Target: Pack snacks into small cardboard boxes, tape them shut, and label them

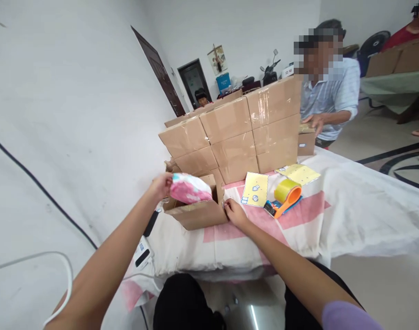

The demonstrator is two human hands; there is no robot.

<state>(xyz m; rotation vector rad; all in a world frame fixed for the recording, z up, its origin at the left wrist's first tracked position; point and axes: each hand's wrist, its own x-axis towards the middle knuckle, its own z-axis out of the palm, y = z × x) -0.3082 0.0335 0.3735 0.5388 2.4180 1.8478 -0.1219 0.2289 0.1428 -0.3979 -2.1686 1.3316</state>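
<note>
My left hand pinches the left end of a soft pink, white and light-blue bundle, which looks like folded cloth or a plush item; its exact kind I cannot make out. The bundle sits at the mouth of an open cardboard box, partly inside it. At the box's right side is my right hand, its fingers closed on the edge of the cardboard. The inside of the box is mostly hidden by the bundle.
Stacked taped cartons stand behind the box. Right of it lie yellow printed sheets and an orange tape dispenser. A power strip is at the left edge. Across the table a person touches a small carton.
</note>
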